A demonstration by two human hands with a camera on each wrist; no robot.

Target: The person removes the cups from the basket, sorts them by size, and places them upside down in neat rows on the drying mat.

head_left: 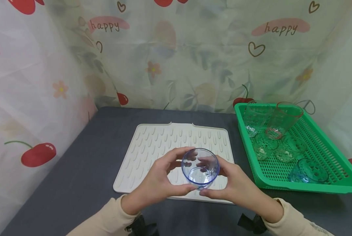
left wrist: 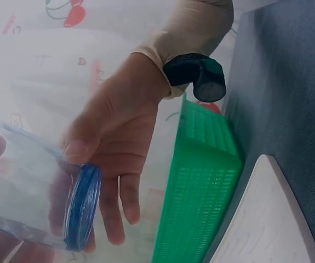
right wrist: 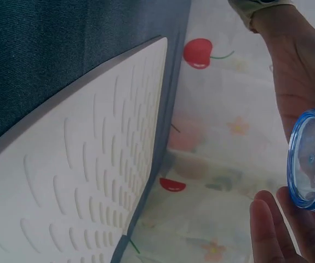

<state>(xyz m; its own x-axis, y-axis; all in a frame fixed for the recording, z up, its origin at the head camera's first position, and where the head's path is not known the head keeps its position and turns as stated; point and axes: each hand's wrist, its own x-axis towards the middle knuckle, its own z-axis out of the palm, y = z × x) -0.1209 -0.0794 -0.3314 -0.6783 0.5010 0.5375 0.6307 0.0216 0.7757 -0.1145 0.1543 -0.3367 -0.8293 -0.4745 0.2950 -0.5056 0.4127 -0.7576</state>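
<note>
A clear, blue-tinted drinking glass (head_left: pixel 200 177) is held above the white ridged mat, its mouth tipped toward the head camera. My left hand (head_left: pixel 161 178) grips its left side, with the thumb low on the near side. From the right, my right hand (head_left: pixel 233 183) holds the same glass between thumb and fingers. In the left wrist view the thick blue base of the glass (left wrist: pixel 83 208) shows beside the right hand (left wrist: pixel 121 120). The right wrist view has the base (right wrist: pixel 310 159) at its right edge. Some far-side fingers are seen only through the glass.
Beneath the hands, the white ridged mat (head_left: pixel 152 154) lies on a dark table (head_left: pixel 84 164). On the right stands a green plastic basket (head_left: pixel 270 186) with several glasses, including a tall red-rimmed glass (head_left: pixel 285 118) and a short blue glass (head_left: pixel 308 173). Patterned cloth (head_left: pixel 178 49) hangs around the table.
</note>
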